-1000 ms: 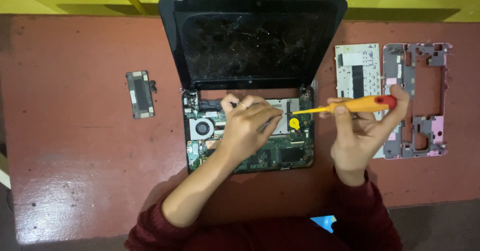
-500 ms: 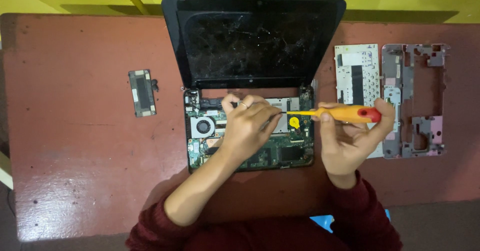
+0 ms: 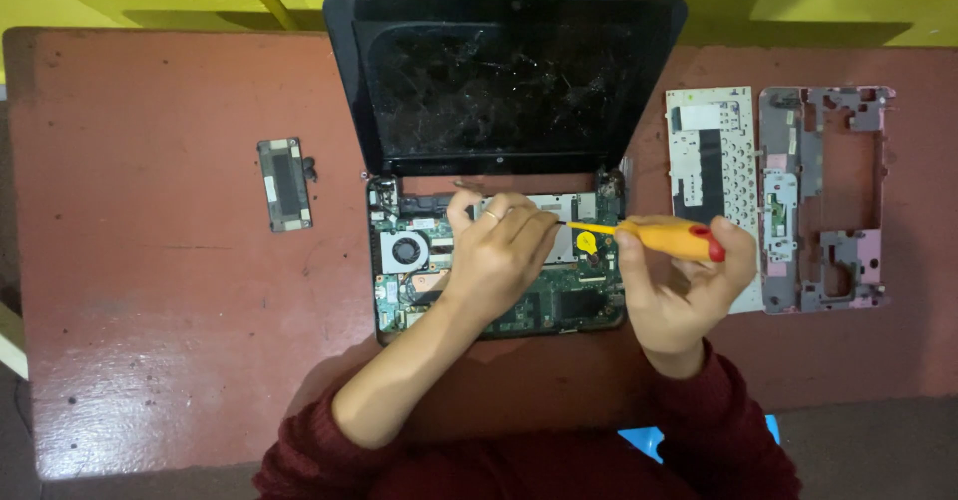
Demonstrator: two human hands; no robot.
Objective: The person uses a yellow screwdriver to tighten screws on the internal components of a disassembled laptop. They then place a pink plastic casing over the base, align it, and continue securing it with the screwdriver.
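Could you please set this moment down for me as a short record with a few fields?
Surface: reddish-brown table against a yellow wall
Main item: opened laptop, screen dark, circuit board exposed
Left hand: resting on the board, ring on one finger
Right hand: holding an orange screwdriver, tip pointing toward the board
Right of laptop: keyboard backing plate and pinkish frame
Left of laptop: small dark module
Clothing: dark red sleeves
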